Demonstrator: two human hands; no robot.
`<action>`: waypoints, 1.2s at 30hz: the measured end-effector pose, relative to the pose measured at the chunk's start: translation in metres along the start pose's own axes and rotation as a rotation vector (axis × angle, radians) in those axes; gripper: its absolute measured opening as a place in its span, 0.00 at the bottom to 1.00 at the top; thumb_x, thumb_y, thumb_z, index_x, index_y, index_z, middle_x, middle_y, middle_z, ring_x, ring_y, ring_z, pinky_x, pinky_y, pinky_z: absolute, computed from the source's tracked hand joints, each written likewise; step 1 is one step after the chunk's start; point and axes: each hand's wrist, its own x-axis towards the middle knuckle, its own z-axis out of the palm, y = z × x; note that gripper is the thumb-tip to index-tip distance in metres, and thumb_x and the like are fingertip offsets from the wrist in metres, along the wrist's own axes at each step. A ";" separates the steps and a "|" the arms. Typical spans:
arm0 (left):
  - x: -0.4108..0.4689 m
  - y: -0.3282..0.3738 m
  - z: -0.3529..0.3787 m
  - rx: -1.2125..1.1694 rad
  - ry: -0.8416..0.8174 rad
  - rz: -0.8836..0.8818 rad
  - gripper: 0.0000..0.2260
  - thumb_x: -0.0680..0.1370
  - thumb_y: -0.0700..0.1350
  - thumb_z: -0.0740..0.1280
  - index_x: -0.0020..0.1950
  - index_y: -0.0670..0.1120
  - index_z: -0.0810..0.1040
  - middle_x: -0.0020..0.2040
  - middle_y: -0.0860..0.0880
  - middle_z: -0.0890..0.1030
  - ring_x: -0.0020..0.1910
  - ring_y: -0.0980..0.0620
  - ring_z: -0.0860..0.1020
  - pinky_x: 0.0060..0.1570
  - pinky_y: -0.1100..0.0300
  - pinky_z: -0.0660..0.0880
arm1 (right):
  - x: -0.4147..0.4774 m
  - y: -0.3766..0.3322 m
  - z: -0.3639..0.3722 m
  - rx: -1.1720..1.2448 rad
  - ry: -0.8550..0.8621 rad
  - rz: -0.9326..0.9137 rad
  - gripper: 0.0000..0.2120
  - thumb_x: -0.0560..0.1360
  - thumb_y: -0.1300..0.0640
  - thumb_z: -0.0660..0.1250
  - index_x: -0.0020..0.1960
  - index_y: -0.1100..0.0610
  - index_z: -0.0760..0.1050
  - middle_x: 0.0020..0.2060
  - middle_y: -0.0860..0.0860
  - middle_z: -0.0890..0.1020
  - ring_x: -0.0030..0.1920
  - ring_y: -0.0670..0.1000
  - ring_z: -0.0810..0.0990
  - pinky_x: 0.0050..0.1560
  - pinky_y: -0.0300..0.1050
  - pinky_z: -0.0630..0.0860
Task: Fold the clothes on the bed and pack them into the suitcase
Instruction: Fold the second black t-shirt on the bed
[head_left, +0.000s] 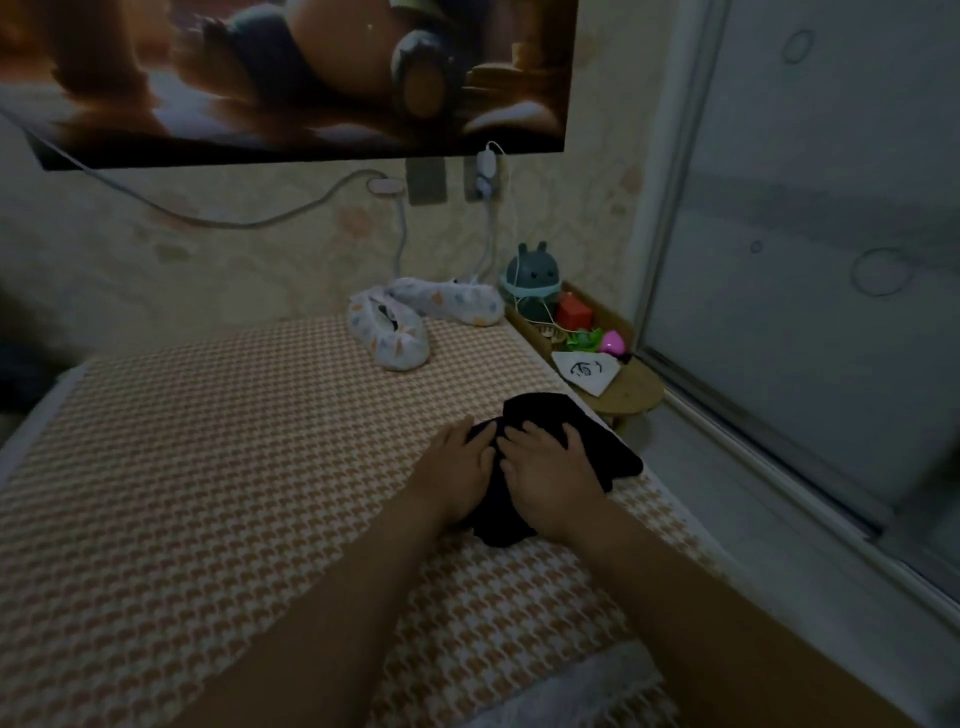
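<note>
Black garment sits bunched near houndstooth bed right edge. Left hand and right hand press it, fingers flat. Risk: fold springs open, cloth slides off. Suitcase unseen.

Dim room — floral wallpaper; picture above; frosted glass door right

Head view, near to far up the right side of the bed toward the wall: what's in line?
Black garment, with the left hand and right hand resting on it → white patterned fabric item → wall socket → large picture above it.
</note>
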 end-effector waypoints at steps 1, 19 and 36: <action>0.002 0.002 0.003 0.061 0.012 0.013 0.22 0.85 0.50 0.43 0.80 0.49 0.50 0.80 0.46 0.49 0.78 0.47 0.47 0.76 0.52 0.43 | -0.001 0.003 0.002 -0.003 -0.025 -0.009 0.24 0.84 0.47 0.44 0.78 0.51 0.55 0.78 0.46 0.56 0.78 0.48 0.49 0.75 0.60 0.43; 0.003 0.038 0.008 0.129 0.043 -0.130 0.30 0.80 0.59 0.46 0.80 0.49 0.49 0.80 0.48 0.51 0.77 0.43 0.50 0.75 0.45 0.47 | -0.012 0.044 0.009 0.208 -0.135 0.234 0.32 0.79 0.33 0.44 0.79 0.44 0.44 0.79 0.48 0.44 0.78 0.51 0.41 0.76 0.57 0.41; -0.033 0.335 0.012 -0.277 0.117 0.427 0.14 0.74 0.58 0.55 0.42 0.51 0.75 0.42 0.50 0.79 0.41 0.48 0.77 0.42 0.55 0.75 | -0.263 0.217 -0.079 0.388 0.027 0.624 0.23 0.80 0.43 0.57 0.71 0.52 0.69 0.67 0.53 0.74 0.65 0.54 0.74 0.65 0.46 0.69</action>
